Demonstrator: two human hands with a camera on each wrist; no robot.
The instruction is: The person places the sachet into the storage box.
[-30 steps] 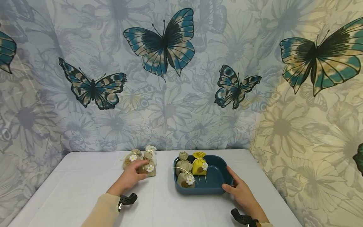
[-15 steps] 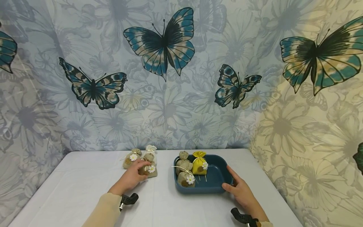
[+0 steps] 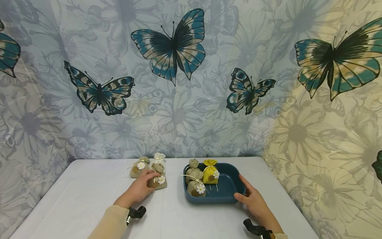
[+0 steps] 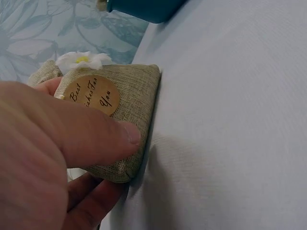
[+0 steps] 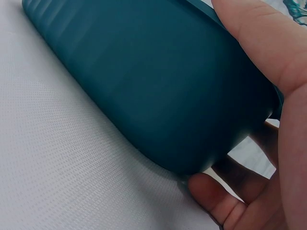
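Note:
My left hand (image 3: 135,189) grips a beige cloth sachet (image 3: 162,185) with a white daisy and a round brown label. In the left wrist view the thumb lies across the sachet's (image 4: 136,86) front, and other fingers are behind it. Its lower edge is at the tablecloth. My right hand (image 3: 255,202) holds the right end of a dark blue rectangular tub (image 3: 215,200). In the right wrist view, the thumb is at the tub's (image 5: 129,72) rim and fingertips are by its lower corner. Inside the tub's left half sit two beige sachets (image 3: 195,189) and a yellow sachet (image 3: 210,175).
Behind the gripped sachet are another beige daisy sachet (image 3: 138,167) and a partly hidden white sachet (image 3: 159,157). A white cloth covers the table (image 3: 74,199). Butterfly-printed fabric (image 3: 179,126) hangs along the back edge.
The gripped beige sachet has shifted slightly right and toward me with my left hand, uncovering more of the white one behind. My right hand and the tub have stayed in place.

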